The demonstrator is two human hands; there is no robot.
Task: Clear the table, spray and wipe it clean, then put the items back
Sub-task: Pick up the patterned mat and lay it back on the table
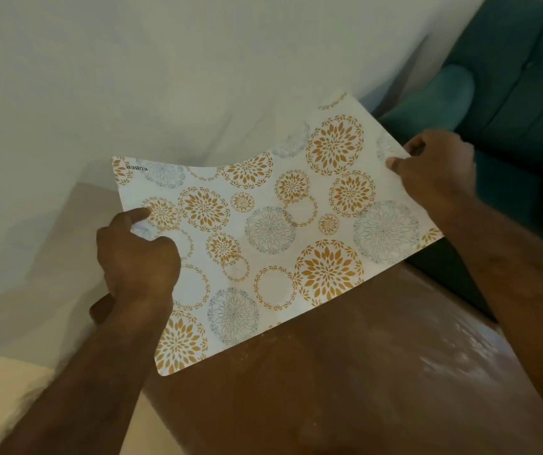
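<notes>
Thin, floppy plastic is what I'm holding: the flowered mat is pinched at one short edge by my left hand and at the other by my right hand, so it sags between them above the brown table. I judge two-handed holding keeps it flat. Beyond my right grip a green sofa is cut off; whether the table's pale streaks are glare or wetness I cannot tell.

Brown table, glossy top, fills the lower right of the head view; pale streaky sheen on its right part, small light specks near the middle. Patterned placemat is over its far edge, gripped at both ends, sagging in the middle; cannot tell if it touches the top. Nothing else visibly lies on the surface.
</notes>
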